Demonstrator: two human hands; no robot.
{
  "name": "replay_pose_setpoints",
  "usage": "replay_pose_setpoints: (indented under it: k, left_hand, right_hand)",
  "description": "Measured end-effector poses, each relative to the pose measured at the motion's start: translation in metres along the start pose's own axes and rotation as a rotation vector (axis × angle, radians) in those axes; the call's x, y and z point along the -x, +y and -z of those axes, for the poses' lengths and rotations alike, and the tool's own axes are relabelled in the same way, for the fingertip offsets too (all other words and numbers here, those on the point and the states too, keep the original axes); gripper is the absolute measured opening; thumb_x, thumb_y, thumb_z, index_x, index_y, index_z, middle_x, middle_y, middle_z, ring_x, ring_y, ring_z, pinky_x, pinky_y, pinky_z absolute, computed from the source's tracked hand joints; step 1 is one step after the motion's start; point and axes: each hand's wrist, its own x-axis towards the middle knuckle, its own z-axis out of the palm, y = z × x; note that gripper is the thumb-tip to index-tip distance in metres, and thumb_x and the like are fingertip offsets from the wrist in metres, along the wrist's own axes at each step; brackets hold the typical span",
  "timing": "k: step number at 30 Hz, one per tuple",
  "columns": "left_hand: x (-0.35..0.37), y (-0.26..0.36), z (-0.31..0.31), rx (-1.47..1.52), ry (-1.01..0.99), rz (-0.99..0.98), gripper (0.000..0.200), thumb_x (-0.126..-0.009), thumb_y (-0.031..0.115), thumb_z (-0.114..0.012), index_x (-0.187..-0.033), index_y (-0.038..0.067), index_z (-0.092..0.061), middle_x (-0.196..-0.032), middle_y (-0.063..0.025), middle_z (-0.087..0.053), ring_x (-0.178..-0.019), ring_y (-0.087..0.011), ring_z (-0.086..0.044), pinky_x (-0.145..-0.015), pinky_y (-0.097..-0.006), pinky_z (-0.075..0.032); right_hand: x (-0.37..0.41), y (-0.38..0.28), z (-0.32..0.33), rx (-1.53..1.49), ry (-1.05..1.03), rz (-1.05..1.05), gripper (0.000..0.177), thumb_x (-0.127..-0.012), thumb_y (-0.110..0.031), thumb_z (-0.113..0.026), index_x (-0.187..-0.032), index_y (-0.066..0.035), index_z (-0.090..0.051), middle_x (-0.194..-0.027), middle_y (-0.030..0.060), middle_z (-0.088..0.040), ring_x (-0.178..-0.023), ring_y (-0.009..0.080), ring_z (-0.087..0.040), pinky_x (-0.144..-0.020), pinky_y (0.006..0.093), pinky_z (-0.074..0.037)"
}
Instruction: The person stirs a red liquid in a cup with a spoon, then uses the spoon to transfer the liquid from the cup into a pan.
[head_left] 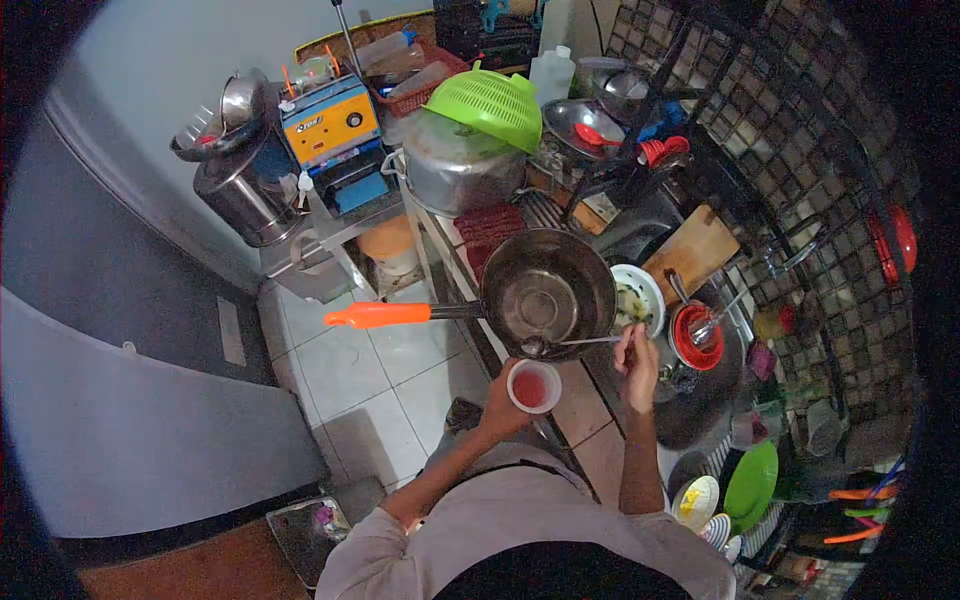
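Observation:
My left hand is wrapped around a small white cup with reddish-pink contents. In my right hand is the thin handle of a ladle, its small round bowl at the near rim of a saucepan, just beyond the cup. The dark saucepan has a long orange handle that sticks out to the left over the floor. Its brownish inside shows no clear contents. Beside the saucepan, close to my right hand, stands a white strainer bowl with pale green and whitish pieces in it.
A large metal pot with a green colander on top stands behind. To the right are a cutting board, a red bowl with utensils, and a sink. A green plate stands near a dish rack.

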Motion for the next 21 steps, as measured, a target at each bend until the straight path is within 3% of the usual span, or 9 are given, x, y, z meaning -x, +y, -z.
replay_pose_setpoints:
  k: [9,13,21]
  left_hand:
    - [0.001,-0.002,-0.002,-0.029,-0.012,0.079,0.055,-0.054,0.019,-0.076,-0.098,0.006,-0.045,-0.090,-0.0086,-0.056,-0.085,-0.0218,-0.056,-0.073,-0.0320,-0.044]
    - [0.003,-0.010,-0.002,0.036,-0.015,0.116,0.058,-0.054,0.021,-0.077,-0.099,0.006,-0.044,-0.093,-0.0095,-0.056,-0.089,-0.0224,-0.056,-0.075,-0.0324,-0.044]
    - [0.002,-0.013,-0.008,0.057,0.026,-0.030,0.058,-0.055,0.021,-0.076,-0.100,0.006,-0.044,-0.092,-0.0103,-0.057,-0.088,-0.0222,-0.056,-0.075,-0.0321,-0.044]
  right_hand:
    - [-0.005,0.004,0.014,-0.462,0.028,-0.160,0.028,-0.087,-0.032,-0.040,-0.068,-0.012,-0.041,-0.051,-0.0028,-0.035,-0.040,0.0060,-0.030,-0.037,0.0198,-0.019]
    - [0.001,-0.006,0.014,-0.488,0.023,-0.138,0.028,-0.088,-0.032,-0.040,-0.068,-0.012,-0.041,-0.050,-0.0031,-0.034,-0.040,0.0056,-0.029,-0.037,0.0193,-0.019]
    - [0.015,-0.024,0.011,-0.272,0.055,0.041,0.030,-0.088,-0.034,-0.038,-0.071,-0.010,-0.044,-0.053,-0.0017,-0.036,-0.044,0.0072,-0.031,-0.043,0.0215,-0.024]
